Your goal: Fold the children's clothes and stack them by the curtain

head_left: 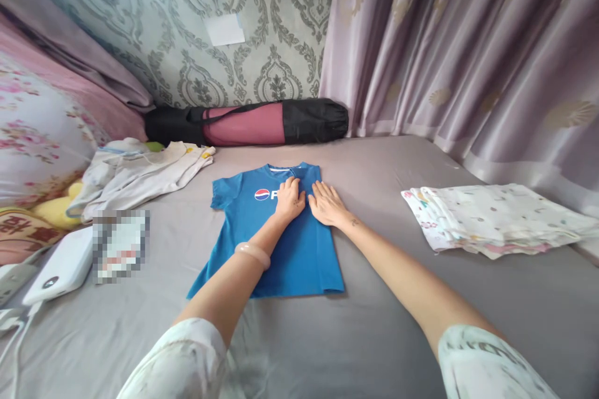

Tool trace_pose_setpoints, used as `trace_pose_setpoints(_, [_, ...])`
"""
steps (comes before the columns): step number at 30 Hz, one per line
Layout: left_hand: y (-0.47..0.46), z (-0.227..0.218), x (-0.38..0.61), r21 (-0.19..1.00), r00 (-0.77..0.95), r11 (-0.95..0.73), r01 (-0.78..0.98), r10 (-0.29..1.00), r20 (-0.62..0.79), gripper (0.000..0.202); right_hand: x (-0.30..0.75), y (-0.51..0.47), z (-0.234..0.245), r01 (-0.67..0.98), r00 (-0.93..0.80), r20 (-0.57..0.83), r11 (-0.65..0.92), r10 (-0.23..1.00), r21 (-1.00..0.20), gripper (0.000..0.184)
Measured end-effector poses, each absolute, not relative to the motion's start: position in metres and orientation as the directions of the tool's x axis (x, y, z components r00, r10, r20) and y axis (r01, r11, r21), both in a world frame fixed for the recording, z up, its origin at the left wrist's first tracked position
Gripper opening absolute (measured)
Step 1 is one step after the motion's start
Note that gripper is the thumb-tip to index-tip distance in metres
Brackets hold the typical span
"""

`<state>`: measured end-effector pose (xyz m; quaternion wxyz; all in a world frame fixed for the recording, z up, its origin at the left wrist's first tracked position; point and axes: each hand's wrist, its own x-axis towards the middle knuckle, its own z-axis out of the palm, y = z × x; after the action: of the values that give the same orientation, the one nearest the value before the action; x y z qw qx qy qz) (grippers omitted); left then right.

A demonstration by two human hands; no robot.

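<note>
A blue T-shirt (pixel 290 262) lies front up on the grey bed sheet, with a round red, white and blue logo on its chest. Its left sleeve is spread out, while the right side is folded inward along a straight edge. My left hand (pixel 291 201), a pale bangle on its wrist, is on the upper chest and covers part of the lettering. Its fingers are bent down onto the folded cloth near the collar, closed on it. My right hand (pixel 326 204) lies flat with fingers stretched out along the shirt's folded right edge.
Folded patterned white cloths (pixel 505 218) are stacked at right. Crumpled pale clothes (pixel 150 174) lie at left, near a white power bank (pixel 60 265) with a cable and a blurred-out item (pixel 122 246). A black and pink rolled bag (pixel 246 123) lies along the wall beside curtains (pixel 444 43).
</note>
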<state>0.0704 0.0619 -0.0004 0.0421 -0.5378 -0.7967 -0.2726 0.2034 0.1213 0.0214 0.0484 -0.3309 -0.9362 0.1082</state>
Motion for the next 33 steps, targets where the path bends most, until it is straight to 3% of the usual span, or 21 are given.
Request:
trace_pose_setpoints(11, [0.061,0.006,0.076,0.419,-0.489,0.350,0.838,0.823,0.289,0.052,0.149,0.174,0.026,0.714,-0.693,-0.060,0.673,0.718,-0.196,0.062])
trace_pose_setpoints(17, [0.063,0.004,0.077,0.422,-0.529,0.389,0.819,0.797,0.291,0.050,0.137,0.176,0.013,0.750,-0.640,0.025,0.631,0.768,-0.198,0.063])
trace_pose_setpoints(22, [0.068,-0.005,0.072,0.475,-0.563,0.370,0.799,0.739,0.370,0.040,0.139,0.173,0.012,0.747,-0.639,0.052,0.635,0.767,-0.198,0.062])
trace_pose_setpoints(27, [0.071,-0.012,0.062,0.548,-0.599,0.340,0.764,0.691,0.405,0.044,0.140,0.159,0.024,0.674,-0.708,0.143,0.722,0.692,-0.156,0.059])
trace_pose_setpoints(30, [0.072,-0.014,0.060,0.600,-0.631,0.323,0.732,0.654,0.417,0.033,0.136,0.149,0.027,0.588,-0.793,0.072,0.791,0.605,-0.170,0.058])
trace_pose_setpoints(33, [0.073,-0.014,0.059,0.625,-0.646,0.312,0.715,0.636,0.422,0.022,0.132,0.143,0.025,0.586,-0.804,-0.011,0.790,0.594,-0.183,0.056])
